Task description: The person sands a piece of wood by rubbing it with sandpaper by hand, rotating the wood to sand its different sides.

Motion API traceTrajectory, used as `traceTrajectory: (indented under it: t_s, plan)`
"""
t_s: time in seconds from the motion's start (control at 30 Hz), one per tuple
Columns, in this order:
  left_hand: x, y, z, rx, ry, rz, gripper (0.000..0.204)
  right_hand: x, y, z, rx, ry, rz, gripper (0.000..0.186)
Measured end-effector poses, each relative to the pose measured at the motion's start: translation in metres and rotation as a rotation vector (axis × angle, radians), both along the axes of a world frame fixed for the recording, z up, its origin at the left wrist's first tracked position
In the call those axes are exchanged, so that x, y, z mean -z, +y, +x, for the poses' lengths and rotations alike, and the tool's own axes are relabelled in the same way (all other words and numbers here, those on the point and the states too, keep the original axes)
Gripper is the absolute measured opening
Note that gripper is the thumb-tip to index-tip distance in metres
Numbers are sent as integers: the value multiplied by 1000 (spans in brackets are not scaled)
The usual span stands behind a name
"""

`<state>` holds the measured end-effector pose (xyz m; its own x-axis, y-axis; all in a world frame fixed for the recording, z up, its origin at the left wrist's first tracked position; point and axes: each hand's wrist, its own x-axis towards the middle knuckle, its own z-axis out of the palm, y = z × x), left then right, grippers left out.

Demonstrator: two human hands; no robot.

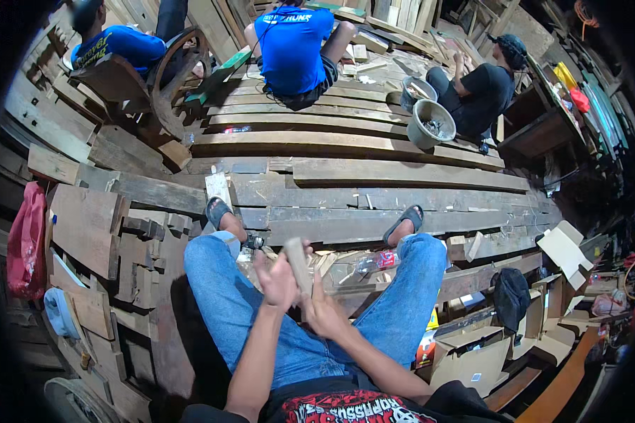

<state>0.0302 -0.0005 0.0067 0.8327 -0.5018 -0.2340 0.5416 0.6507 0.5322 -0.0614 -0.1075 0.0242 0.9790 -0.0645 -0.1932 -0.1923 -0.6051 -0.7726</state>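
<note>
Between my knees I hold a short, pale piece of wood [298, 265], tilted upright. My left hand [277, 283] supports it from the left, and fingertips show past its far edge. My right hand [323, 311] is closed around its lower end, with one finger stretched along its side. Whether a small tool is also in the right hand is hidden. Wood shavings and offcuts [326, 265] lie on the floor beyond my hands, near a clear plastic bottle with a red label [386, 260].
Long planks [346, 144] cross the floor ahead. Three people sit beyond: one in blue [291, 53], another at left [120, 51], one in black [481, 92] beside two buckets [430, 125]. Stacked boards [85, 225] stand left; cardboard boxes [470, 359] and a black cloth [511, 297] lie right.
</note>
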Motion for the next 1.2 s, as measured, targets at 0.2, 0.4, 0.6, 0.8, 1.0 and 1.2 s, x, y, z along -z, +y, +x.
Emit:
traceTrajectory:
  t_s: [0.2, 0.4, 0.6, 0.8, 1.0, 1.2]
  plan:
    - [7, -15, -20, 49, -64, 126, 102, -4, -18, 26, 167, 301, 227, 77]
    - [14, -6, -12, -17, -14, 94, 101, 9, -4, 14, 68, -14, -4, 77]
    - [-1, 5, 7, -82, 34, -80, 106, 7, 7, -2, -7, -73, -25, 78]
    - [10, -2, -9, 14, -29, 109, 111, 0, -8, 16, 123, 261, 121, 78]
    - [1, -14, -16, 51, -35, 156, 109, 20, -14, 21, 161, 98, 143, 80]
    - [2, 0, 7, -71, -5, -12, 101, 28, -1, -9, 0, 78, 18, 76]
